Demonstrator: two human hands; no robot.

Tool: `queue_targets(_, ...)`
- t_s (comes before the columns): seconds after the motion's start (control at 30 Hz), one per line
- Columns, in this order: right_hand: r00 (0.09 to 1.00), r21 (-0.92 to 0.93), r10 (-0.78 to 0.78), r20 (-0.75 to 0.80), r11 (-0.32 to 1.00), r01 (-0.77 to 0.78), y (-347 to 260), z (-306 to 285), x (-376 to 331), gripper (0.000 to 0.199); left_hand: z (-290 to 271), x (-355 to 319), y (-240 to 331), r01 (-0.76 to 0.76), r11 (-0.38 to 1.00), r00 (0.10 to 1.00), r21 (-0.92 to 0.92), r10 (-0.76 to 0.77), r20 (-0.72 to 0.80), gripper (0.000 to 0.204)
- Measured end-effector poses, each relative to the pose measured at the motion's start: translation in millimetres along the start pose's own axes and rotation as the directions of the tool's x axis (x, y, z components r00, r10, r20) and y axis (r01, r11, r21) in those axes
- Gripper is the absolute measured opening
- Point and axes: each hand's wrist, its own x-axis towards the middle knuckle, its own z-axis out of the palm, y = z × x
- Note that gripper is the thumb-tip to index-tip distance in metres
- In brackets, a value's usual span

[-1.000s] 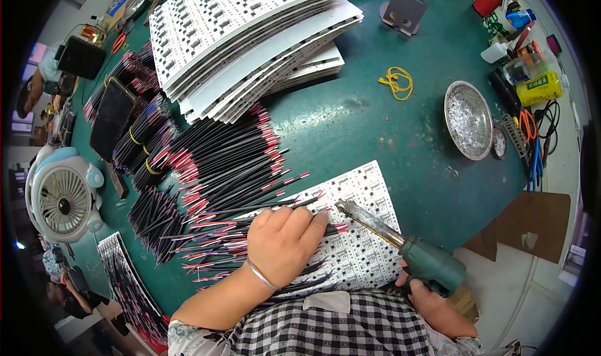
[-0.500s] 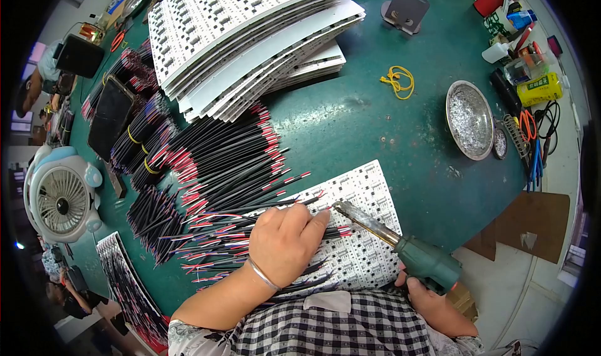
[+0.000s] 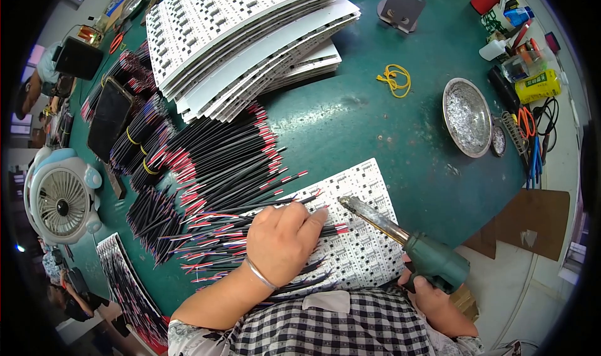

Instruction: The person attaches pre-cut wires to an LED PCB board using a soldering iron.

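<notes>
The white circuit board (image 3: 363, 243) is a flat panel dotted with small dark squares, lying at the near edge of the green table (image 3: 350, 124) (about six o'clock in the view), just in front of the person's checked shirt. Thin black wires with red ends (image 3: 275, 231) lie across its left half in a loose fan.

The left hand (image 3: 282, 243) rests palm down on those wires, fingers curled and pressing them against the board, its fingertips pointing toward two o'clock; a thin bangle sits on the wrist. The right hand (image 3: 432, 293) is clenched around the green grip of a soldering iron (image 3: 400, 234), which lies at four o'clock from the left hand. The iron's metal barrel slants up toward ten o'clock, and its tip sits over the board just beside the left fingertips and the red wire ends.

A larger heap of the same wires spreads at eleven o'clock from the board, below a tall stack of white panels (image 3: 244, 36). A round metal dish (image 3: 466, 115) stands at two o'clock, well apart, and a small fan (image 3: 62, 199) at nine o'clock.
</notes>
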Motion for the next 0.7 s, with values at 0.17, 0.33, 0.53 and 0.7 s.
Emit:
queue_targets(0.17,0.999,-0.035,-0.030,0.045,0.999,0.031,-3,-1,2,0.052,-1,1,0,0.024,0.999,1.000,-0.037,-0.023,0.014,0.047)
queue_targets(0.33,0.993,-0.087,0.103,0.056,0.991,-0.098,-14,3,2,0.045,-2,2,-2,0.044,0.993,0.998,-0.110,-0.039,0.052,0.047)
queue_targets(0.53,0.991,-0.185,0.091,0.100,0.980,-0.072,-10,-1,1,0.042,0,2,-1,0.025,0.998,0.999,-0.063,-0.023,0.031,0.047)
queue_targets(0.7,0.993,-0.298,0.055,0.100,0.954,-0.023,-12,-1,4,0.047,-1,2,-1,0.026,0.998,0.999,-0.059,-0.024,0.032,0.047)
